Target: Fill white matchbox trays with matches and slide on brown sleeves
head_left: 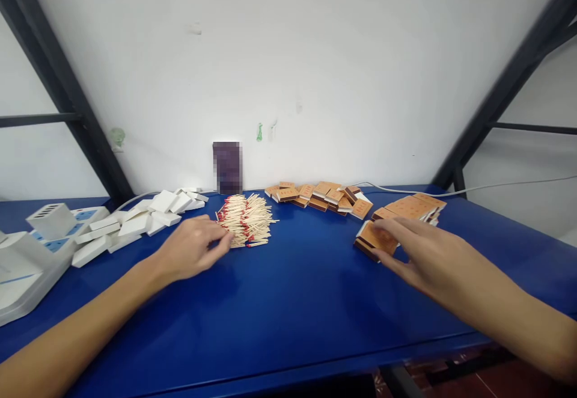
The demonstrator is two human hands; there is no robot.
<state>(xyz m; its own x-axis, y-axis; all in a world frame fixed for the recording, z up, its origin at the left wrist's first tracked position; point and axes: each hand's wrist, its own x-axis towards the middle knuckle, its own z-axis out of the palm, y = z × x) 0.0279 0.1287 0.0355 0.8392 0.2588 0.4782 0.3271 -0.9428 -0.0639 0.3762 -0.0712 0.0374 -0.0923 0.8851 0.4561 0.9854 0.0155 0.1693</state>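
Note:
My left hand (196, 244) is at the left edge of a heap of red-tipped matches (252, 220). Its fingers are curled, and thumb and forefinger come together against the matches; whether any match is between them is hidden. On the right, my right hand (426, 251) has thumb and fingers closed round an orange-brown matchbox (381, 238) with dark sides, just over or on the blue table (293, 302). Just behind that hand lies a row of more orange matchboxes (415, 205), partly covered by the fingers.
White inner trays (137, 223) lie piled at the left, beside a white power strip (83, 220) with plugs. More matchboxes (320, 193) are heaped along the wall. A dark pixelated block (228, 168) stands against the wall. A white cable (415, 192) runs behind, between black frame posts (482, 100).

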